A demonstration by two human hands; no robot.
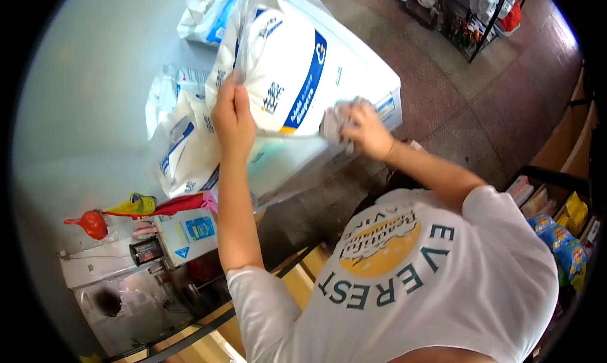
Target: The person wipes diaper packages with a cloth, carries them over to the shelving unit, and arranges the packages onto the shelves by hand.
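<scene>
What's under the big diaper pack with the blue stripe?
Past the edge of the diaper pack, a white box-like surface shows. The part right beneath is covered, so I can't tell what else is there.

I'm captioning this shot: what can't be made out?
Head view, left hand: some fingers, behind the hand and diaper pack.
Head view, right hand: palm, hidden by its back and grey cloth.
Head view, smallest lettering on the pack's blue stripe: too small.
Head view, black rack: cut off by the top edge.
</scene>
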